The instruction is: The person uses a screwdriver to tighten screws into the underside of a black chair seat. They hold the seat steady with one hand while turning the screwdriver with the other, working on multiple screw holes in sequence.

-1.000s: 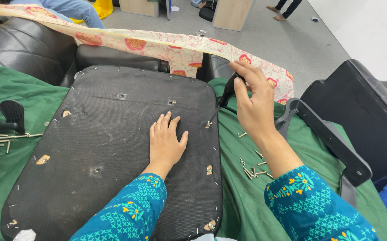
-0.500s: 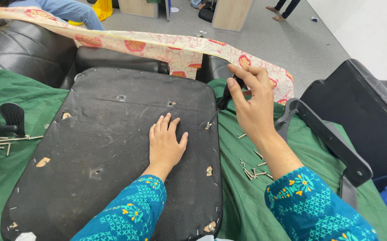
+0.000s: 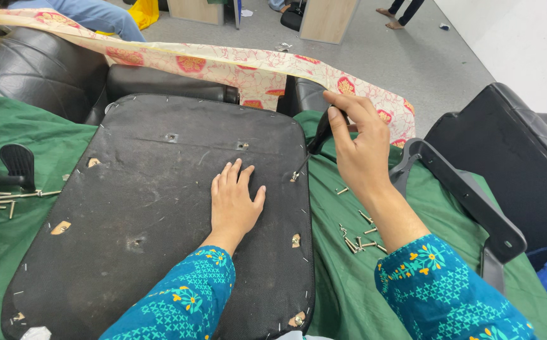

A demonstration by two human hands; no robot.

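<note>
Long bolts [image 3: 15, 198]: lying in a loose bunch on the green cloth [image 3: 9, 252], well left of the seat base.
Seat base [image 3: 141, 214]: a black, fabric-covered chair underside, lying flat on the green cloth and filling the middle of the view.
Left hand [image 3: 234, 203]: resting palm down on the right half of the seat base, fingers spread and released, grasping nothing.
Screwdriver [image 3: 316, 142]: slanting down, its tip meeting a screw hole at the right edge of the seat base.
Right hand [image 3: 356, 151]: clenching around the black handle of the screwdriver, just right of the seat base.
Screws [image 3: 360, 236]: lying scattered on the green cloth, right of the seat base.
Armrest [image 3: 469, 208]: a grey and black piece lying further right of the seat base.
</note>
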